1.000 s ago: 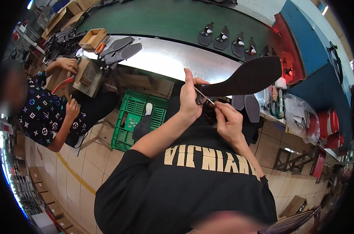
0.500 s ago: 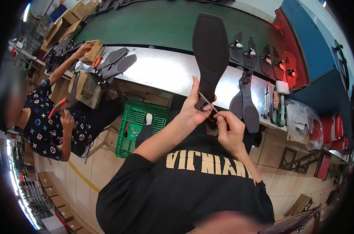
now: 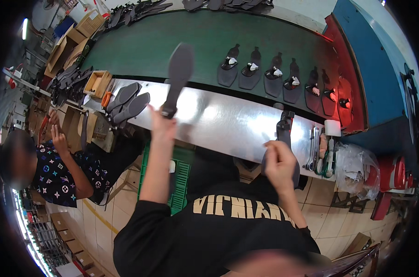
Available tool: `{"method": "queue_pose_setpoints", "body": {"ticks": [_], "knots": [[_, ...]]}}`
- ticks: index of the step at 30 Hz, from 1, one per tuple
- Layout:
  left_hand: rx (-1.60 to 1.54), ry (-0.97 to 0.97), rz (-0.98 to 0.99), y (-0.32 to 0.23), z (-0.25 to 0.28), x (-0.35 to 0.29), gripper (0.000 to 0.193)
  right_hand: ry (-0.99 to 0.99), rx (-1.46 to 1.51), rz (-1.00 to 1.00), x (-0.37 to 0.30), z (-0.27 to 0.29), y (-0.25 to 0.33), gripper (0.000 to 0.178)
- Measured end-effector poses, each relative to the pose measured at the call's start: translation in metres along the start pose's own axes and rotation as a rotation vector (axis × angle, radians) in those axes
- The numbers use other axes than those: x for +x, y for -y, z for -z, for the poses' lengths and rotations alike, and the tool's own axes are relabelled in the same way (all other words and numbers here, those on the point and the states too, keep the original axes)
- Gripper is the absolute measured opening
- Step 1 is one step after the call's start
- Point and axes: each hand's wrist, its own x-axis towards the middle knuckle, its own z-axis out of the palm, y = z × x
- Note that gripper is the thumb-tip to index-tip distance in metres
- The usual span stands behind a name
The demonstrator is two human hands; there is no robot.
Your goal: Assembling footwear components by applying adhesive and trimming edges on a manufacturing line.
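My left hand [image 3: 162, 123] reaches forward and grips the narrow end of a long dark grey shoe sole [image 3: 180, 69]. The sole stands out over the steel table [image 3: 228, 122] toward the green conveyor belt [image 3: 172, 32]. My right hand [image 3: 278, 161] hovers at the table's near edge with its fingers curled, and I see nothing in it. It is just in front of a dark shoe part [image 3: 284, 125] that lies on the steel. Another dark sole [image 3: 296, 173] shows partly behind that hand.
Several strapped sandal soles [image 3: 274, 74] lie in a row on the belt. A stack of grey soles [image 3: 126, 99] and a wooden box [image 3: 98, 83] sit at the left. A seated person [image 3: 57, 171] works at the far left. A green crate [image 3: 179, 182] stands under the table, with a tape roll [image 3: 332, 127] and a plastic bag [image 3: 357, 166] at the right.
Both hands were together at the sole's end. My right hand has let go, and my left hand has carried the sole leftward and out toward the belt.
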Motion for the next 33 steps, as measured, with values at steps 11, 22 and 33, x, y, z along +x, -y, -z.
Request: {"method": "queue_pose_setpoints", "body": {"ticks": [11, 22, 33], "knots": [[0.886, 0.068, -0.778, -0.003, -0.047, 0.065, 0.043, -0.165, -0.477, -0.118, 0.032, 0.075, -0.091, 0.033], [1.526, 0.143, -0.995, 0.155, -0.176, 0.155, 0.038, -0.245, -0.614, 0.0, 0.018, 0.073, -0.084, 0.04], [0.428, 0.716, -0.159, 0.07, -0.196, -0.059, 0.026, -0.017, 0.836, -0.117, 0.033, 0.048, -0.036, 0.026]]}}
